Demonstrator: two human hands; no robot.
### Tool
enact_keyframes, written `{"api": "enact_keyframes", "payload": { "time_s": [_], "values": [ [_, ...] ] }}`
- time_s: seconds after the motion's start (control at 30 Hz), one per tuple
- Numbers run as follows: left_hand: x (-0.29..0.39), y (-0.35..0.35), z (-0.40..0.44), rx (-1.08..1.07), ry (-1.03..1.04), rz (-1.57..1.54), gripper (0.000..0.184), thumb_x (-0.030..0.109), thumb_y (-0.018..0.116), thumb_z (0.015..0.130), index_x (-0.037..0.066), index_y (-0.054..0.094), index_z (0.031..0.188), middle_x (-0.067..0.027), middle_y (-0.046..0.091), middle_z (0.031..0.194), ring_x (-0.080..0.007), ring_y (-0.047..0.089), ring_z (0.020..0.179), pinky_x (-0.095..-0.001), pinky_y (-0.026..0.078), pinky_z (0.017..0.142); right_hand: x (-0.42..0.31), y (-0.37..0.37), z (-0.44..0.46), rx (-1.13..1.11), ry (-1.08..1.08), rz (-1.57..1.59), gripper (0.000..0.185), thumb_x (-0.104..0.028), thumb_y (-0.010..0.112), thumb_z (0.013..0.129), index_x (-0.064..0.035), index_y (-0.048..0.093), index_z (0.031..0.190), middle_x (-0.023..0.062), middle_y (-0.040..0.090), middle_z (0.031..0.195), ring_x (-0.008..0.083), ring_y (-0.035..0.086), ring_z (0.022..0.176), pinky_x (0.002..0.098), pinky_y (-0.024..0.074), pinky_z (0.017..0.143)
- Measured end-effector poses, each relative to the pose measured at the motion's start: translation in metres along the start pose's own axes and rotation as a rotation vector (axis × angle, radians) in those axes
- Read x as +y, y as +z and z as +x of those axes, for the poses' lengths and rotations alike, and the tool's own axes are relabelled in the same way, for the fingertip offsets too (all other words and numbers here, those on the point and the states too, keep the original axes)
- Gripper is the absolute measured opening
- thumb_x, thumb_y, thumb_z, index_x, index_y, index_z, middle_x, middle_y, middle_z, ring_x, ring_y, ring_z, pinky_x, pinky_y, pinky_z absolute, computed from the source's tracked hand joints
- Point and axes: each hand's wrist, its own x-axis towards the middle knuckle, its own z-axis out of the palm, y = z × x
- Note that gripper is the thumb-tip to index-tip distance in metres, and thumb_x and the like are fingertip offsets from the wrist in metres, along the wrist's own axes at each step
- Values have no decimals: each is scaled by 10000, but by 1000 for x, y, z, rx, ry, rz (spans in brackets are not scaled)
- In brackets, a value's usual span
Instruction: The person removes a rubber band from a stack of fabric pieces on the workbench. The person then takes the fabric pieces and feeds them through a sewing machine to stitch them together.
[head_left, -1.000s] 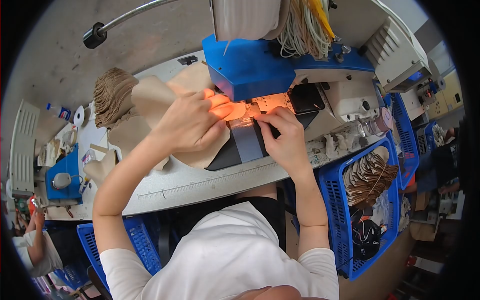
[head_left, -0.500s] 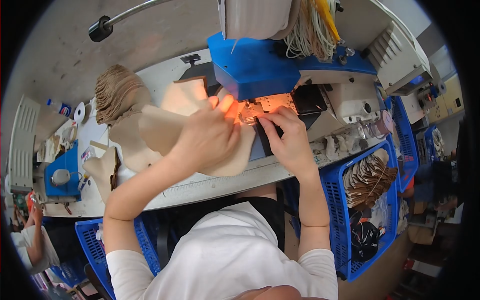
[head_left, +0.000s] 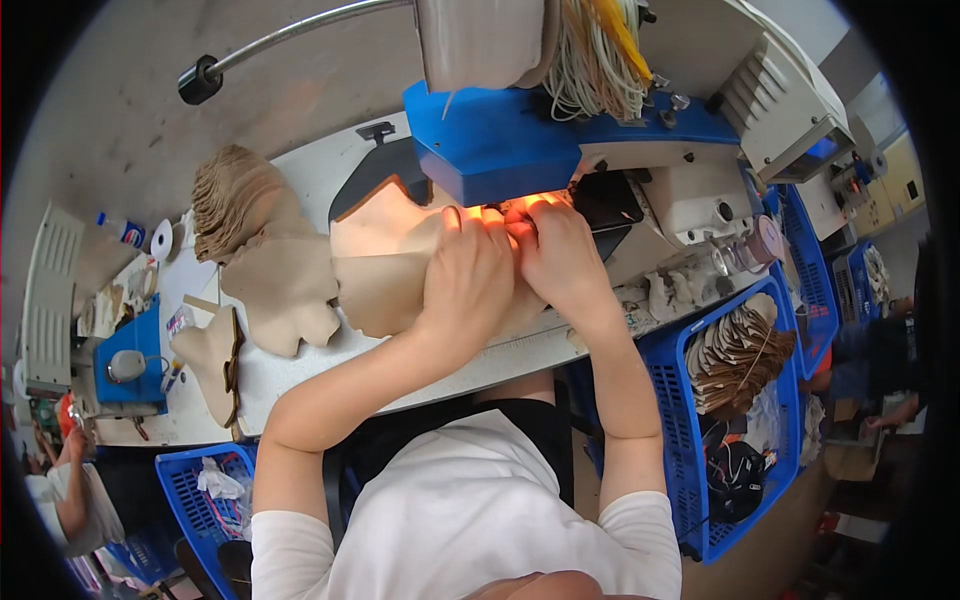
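Under the lit head of a blue machine (head_left: pixel 495 150) lies a beige leather-like piece (head_left: pixel 385 285) with a brown edge at its far left. My left hand (head_left: pixel 468 275) presses on this piece with fingers bent, the tips close to the machine head. Beside it, my right hand (head_left: pixel 562 258) pinches the piece's right part near the working point. Both sets of fingertips glow orange in the lamp light, and the machine head partly covers them. The exact spot where the piece meets the machine is hidden behind my hands.
To the left, a stack of cut pieces (head_left: pixel 235 205) stands by a loose beige piece (head_left: pixel 283 290) and a smaller brown-edged one (head_left: pixel 212 362). A blue basket (head_left: pixel 675 440) with bundled pieces is at my right. Another blue basket (head_left: pixel 190 480) sits lower left. A person's arm shows far left.
My left hand has moved right, closer to my right hand, and the piece has turned and shifted under the machine head. My right hand has moved slightly up and left onto the piece.
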Motion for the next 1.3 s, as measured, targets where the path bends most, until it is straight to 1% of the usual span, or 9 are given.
{"api": "enact_keyframes", "payload": {
  "time_s": [0.03,0.13,0.23,0.33,0.57,0.73,0.93,1.13,1.3],
  "values": [
    [0,-4,2,-97,-6,-21,193,127,562,790,-22,640,883,-222,602,987,-318,575,956,-343,459,854,1,1,1,24,-19,-3,104,-26,585,796,33,640,861,218,651,884,379,614,862,432,481,803],
    [-2,1,-7,73,96,120,187,131,576,774,-9,641,880,-183,612,962,-301,570,941,-365,430,877,2,8,1,81,-34,-12,155,48,493,760,50,632,831,220,648,860,379,620,863,433,493,788],
    [-6,-1,-17,239,140,102,213,58,568,742,-69,605,908,-207,603,937,-358,539,1018,-386,449,880,4,10,1,61,-64,29,180,48,497,757,51,643,862,225,650,874,374,621,869,433,494,791],
    [-24,-15,-16,160,250,93,247,50,566,735,-54,623,952,-180,621,910,-340,565,972,-378,466,852,5,13,1,84,-89,31,121,14,581,794,24,688,850,172,681,853,348,632,856,392,501,799],
    [-78,-11,0,86,306,-159,300,114,633,779,30,649,1066,-145,639,1019,-326,605,930,-409,498,808,-3,11,-4,-60,-156,21,170,17,565,797,23,693,909,173,642,828,342,606,820,412,476,769],
    [-105,-14,20,-15,355,-402,173,51,633,794,26,687,957,-134,608,938,-317,593,860,-381,492,734,-4,12,-8,-56,-258,-53,229,5,559,776,23,681,969,171,561,854,344,568,880,422,462,823],
    [-122,-18,32,-2,382,-368,157,56,626,786,37,669,935,-106,598,975,-316,581,893,-396,491,730,-6,11,-6,-101,-235,-56,239,3,563,781,18,676,992,167,554,859,348,560,896,416,456,832],
    [-114,-22,-5,30,347,-101,437,48,653,659,120,681,1090,-72,596,1026,-268,585,894,-399,489,714,-10,11,-12,-28,-175,-27,180,-106,621,829,13,677,952,177,585,894,347,559,885,416,446,832],
    [-64,-19,-32,134,304,-195,245,101,637,774,24,634,1006,-103,575,969,-274,556,817,-375,474,685,-27,13,-19,-26,-18,-35,208,-194,660,822,5,676,885,177,604,854,342,563,879,418,442,831]
  ]
}}
